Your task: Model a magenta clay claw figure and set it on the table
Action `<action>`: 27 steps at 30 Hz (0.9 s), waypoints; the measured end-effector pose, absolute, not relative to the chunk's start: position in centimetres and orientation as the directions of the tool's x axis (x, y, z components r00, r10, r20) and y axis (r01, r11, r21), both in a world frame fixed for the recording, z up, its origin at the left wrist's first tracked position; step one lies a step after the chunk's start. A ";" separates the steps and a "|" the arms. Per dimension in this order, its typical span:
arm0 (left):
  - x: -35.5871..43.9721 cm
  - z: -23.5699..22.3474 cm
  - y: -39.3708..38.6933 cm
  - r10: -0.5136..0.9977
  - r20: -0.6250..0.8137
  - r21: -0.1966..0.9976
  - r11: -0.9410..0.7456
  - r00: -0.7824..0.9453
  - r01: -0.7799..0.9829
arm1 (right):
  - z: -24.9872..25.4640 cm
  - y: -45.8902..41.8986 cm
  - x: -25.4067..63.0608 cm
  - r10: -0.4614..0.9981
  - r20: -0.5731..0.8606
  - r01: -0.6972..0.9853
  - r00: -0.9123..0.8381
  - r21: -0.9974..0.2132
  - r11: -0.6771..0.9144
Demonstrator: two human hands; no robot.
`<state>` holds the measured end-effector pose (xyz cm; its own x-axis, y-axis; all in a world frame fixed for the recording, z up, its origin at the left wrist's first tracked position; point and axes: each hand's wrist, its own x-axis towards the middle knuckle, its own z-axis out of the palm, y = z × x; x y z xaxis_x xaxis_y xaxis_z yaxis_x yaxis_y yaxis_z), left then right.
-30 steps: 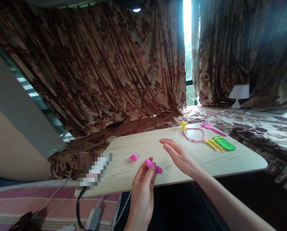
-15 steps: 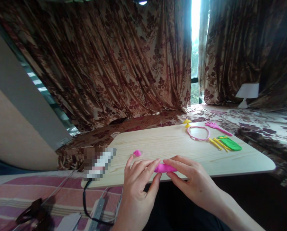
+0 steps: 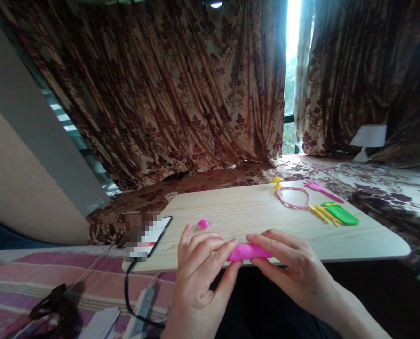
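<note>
A thick roll of pink modelling clay (image 3: 244, 252) is held level between both hands, just over the near edge of the table. My left hand (image 3: 203, 273) pinches its left end between thumb and fingers. At the other end, my right hand (image 3: 289, 261) grips the clay the same way, fingers on top and thumb below. Beyond my left fingertips a small lump of pink clay (image 3: 203, 223) lies on the tabletop.
On the light wooden table (image 3: 231, 207), at the right, lie a pink ring (image 3: 293, 207), a pink hand-shaped piece (image 3: 324, 192), yellow sticks (image 3: 319, 214), a green slab (image 3: 342, 214) and a yellow mushroom-like piece (image 3: 277, 182). A corded tablet-like device (image 3: 160, 235) rests at the left edge.
More of the pink clay shows between my hands, and my right hand has shifted slightly to the right. The whole view has moved a little.
</note>
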<state>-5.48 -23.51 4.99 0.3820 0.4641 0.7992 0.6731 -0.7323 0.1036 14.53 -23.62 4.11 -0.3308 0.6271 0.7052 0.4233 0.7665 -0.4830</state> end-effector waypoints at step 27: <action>-5.2 5.5 -24.0 0.458 0.794 0.090 -0.738 0.399 0.669 | 5.3 -24.1 14.8 0.615 0.691 0.377 -0.380 -0.491 0.785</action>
<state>-5.16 -23.99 5.47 0.3988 0.4584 0.7942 0.6688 -0.7379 0.0901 14.76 -24.14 5.31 -0.3802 0.6147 0.6911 0.3773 0.7853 -0.4909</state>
